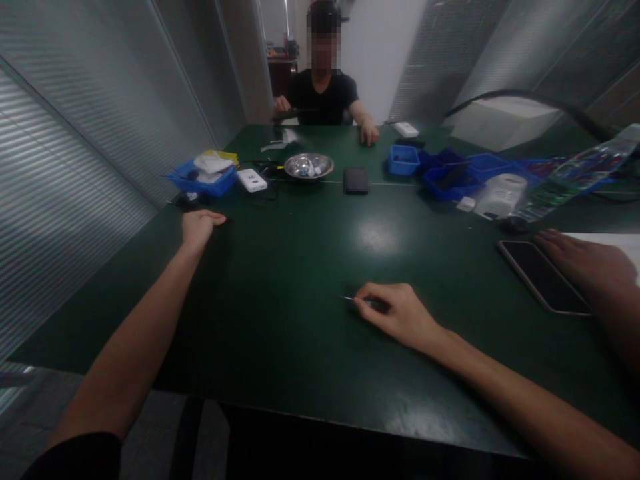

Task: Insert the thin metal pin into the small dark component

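1. Head view: the right hand (pixel 397 313) pinches a thin, silvery, needle-like piece (pixel 347 298) between thumb and forefinger, just above or on the dark green, glossy tabletop (pixel 280 267); which, I cannot tell.
2. The left hand (pixel 199 225) reaches out over the tabletop's left side, thumb and fingers drawn together; I cannot tell whether they grip anything.
3. Just beyond the left hand sits a blue plastic basket (pixel 216 187), with a white rectangular device (pixel 252 180) beside it.
4. Farther right are a round, shiny metal bowl (pixel 294 172) and a flat black square object (pixel 356 181).
5. At right, another person's hand (pixel 583 261) rests beside a dark-screened smartphone (pixel 545 277).
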`<state>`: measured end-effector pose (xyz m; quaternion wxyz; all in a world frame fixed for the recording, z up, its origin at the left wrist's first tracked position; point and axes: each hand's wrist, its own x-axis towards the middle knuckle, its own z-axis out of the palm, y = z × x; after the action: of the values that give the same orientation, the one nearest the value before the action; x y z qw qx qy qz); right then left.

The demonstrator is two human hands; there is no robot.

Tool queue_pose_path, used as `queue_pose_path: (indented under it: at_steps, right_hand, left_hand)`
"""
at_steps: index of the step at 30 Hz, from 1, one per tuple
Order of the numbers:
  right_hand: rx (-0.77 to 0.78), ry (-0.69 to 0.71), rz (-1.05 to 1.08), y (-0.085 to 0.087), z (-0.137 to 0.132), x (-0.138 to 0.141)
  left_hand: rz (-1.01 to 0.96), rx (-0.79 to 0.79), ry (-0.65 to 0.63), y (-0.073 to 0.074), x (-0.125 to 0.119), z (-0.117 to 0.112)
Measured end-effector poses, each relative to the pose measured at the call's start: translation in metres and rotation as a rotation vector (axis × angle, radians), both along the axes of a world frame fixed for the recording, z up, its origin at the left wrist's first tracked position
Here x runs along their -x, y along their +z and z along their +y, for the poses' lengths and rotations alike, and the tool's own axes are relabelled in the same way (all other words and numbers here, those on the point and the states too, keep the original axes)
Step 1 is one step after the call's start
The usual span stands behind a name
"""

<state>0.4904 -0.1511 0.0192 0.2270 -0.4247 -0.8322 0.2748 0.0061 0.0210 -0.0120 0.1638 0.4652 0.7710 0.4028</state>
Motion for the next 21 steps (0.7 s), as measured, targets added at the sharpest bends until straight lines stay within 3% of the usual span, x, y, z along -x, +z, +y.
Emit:
queue_pose_path:
  at_steps: [3, 8, 15, 18, 21]
  right_hand:
    - [0.002, 0.005, 0.01, 0.002, 0.0, 0.0]
    - [0.009, 0.002, 0.014, 0.002, 0.001, 0.001]
    - [-0.008, 0.008, 0.023, 0.0, 0.002, 0.001]
    - [-0.016, 0.008, 0.022, -0.001, 0.002, 0.001]
    - [-0.019, 0.006, 0.038, -0.001, 0.003, 0.0]
  left_hand:
    - [-0.093, -0.027, -0.033, 0.001, 0.002, 0.005]
    - [-0.089, 0.007, -0.026, 0.004, 0.002, 0.012]
    - [0.104, 0.018, -0.019, 0.004, -0.004, 0.0]
    - [0.263, -0.004, -0.176, 0.011, -0.019, -0.009]
    - [0.3, 0.03, -0.481, 0.027, -0.056, -0.022]
